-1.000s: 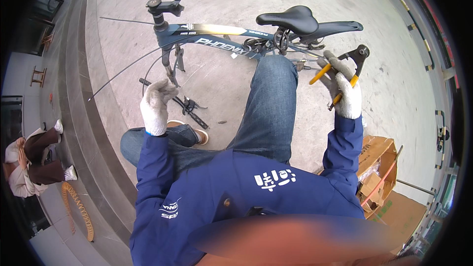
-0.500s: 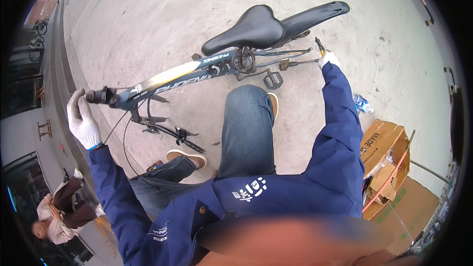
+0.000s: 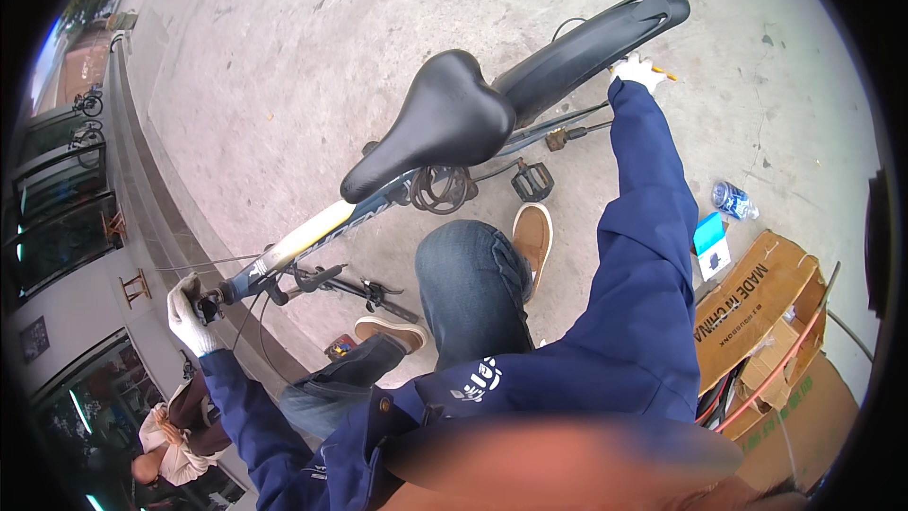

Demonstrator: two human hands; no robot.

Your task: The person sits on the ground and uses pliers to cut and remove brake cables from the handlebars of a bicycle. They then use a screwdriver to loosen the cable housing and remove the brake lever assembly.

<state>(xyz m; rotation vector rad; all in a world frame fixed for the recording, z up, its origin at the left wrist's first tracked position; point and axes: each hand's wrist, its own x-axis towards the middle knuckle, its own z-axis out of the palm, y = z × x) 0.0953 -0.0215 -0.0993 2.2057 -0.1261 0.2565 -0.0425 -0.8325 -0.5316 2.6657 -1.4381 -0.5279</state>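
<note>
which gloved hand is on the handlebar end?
The left hand, low at picture left, grips the handlebar end. The right hand reaches far out beside the black rear mudguard, an orange-handled tool tip showing past it.

One head-worn fisheye view looks steeply down from above the person's chest, close over the bicycle saddle (image 3: 445,123), with concrete ground (image 3: 312,38) bending toward the rim.

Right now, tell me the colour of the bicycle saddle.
Black; the saddle shows clearly in the head view.
</note>
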